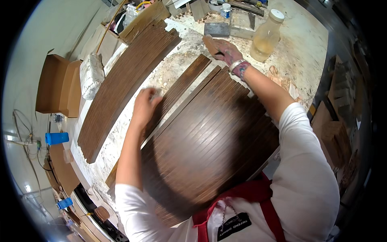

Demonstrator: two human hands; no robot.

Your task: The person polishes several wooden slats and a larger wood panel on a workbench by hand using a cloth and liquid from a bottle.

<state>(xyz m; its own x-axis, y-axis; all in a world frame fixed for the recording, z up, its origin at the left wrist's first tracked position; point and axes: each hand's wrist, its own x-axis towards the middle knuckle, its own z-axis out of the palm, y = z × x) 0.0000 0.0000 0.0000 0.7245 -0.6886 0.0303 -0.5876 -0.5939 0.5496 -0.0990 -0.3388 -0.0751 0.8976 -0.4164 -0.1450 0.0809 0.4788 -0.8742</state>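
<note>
A wide panel of dark brown wooden slats (201,125) lies in front of me on the work table. Along its left side runs a narrow strip of matching slats (179,86), with a gap between the two. My left hand (145,107) is over this strip's left edge, fingers bent and smeared by motion, so its grip is unclear. Beyond the panel's far edge, my right hand (229,52), in a stained purplish glove, is closed on a small flat brown block (210,45). Another stack of long brown slats (127,86) lies farther left.
At the back right stands a capped bottle of yellowish liquid (266,38), near a grey rectangular block (216,29) and a small white-and-blue jar (225,11). A white wrapped bundle (92,76), an open cardboard box (58,86) and a blue cup (57,138) are on the left.
</note>
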